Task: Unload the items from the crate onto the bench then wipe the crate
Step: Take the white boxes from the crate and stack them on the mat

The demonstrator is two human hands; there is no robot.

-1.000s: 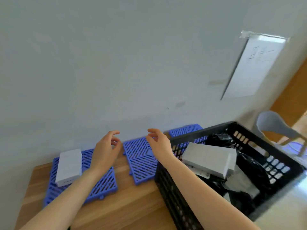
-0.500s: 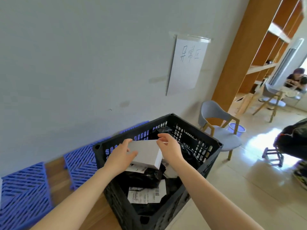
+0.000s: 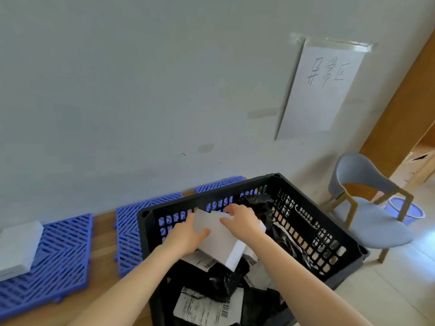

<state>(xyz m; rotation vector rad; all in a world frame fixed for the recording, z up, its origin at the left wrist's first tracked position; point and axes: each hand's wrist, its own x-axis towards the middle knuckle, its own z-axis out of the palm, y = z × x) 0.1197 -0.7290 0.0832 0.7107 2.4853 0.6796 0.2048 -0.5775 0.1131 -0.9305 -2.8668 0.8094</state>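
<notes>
The black crate stands at the end of the bench. Inside it, the white carton lies on black poly mailers. We judge the carton light, rigid and smooth-faced, so we take it by opposite ends. The left grip and the right grip curl round it, one at each end. Half a second ago the left thumb was off the top face; it now overlaps it. The carton remains inside the crate.
</notes>
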